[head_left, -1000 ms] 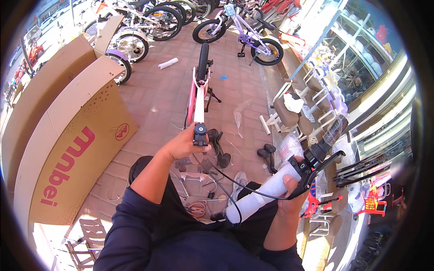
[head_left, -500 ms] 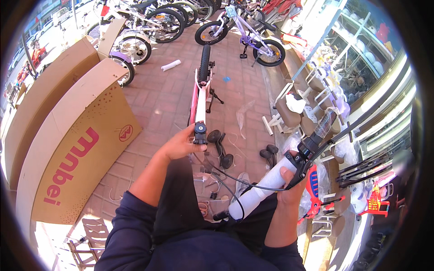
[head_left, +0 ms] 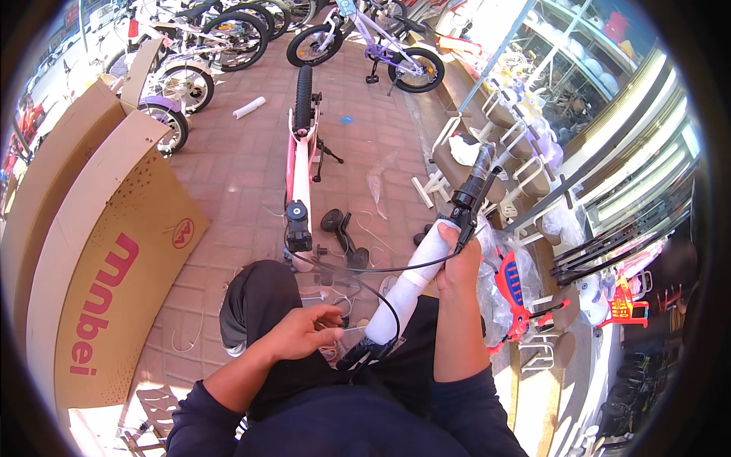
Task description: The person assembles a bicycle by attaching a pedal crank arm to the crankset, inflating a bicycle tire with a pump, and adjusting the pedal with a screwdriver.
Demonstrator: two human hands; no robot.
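Note:
My right hand [head_left: 457,263] grips a handlebar [head_left: 415,278] wrapped in white foam, held slanting across my lap, with a black grip and brake lever [head_left: 472,190] at its upper end. My left hand [head_left: 304,331] sits near the bar's lower end, fingers pinched at a thin white strip beside the foam; what it holds is too small to tell. A black cable [head_left: 358,270] loops from the bar. In front of me stands a pink and white bicycle frame [head_left: 298,164], its black stem [head_left: 297,225] toward me.
Large cardboard boxes [head_left: 106,259] lean at the left. Black training wheels [head_left: 343,232] and small parts lie on the brick floor. Several children's bicycles [head_left: 358,38] stand at the back. White racks and a red toy [head_left: 518,293] crowd the right.
My left hand has let go of the black stem on the bicycle frame and come back to the lower end of the handlebar. The handlebar has swung lower across my lap.

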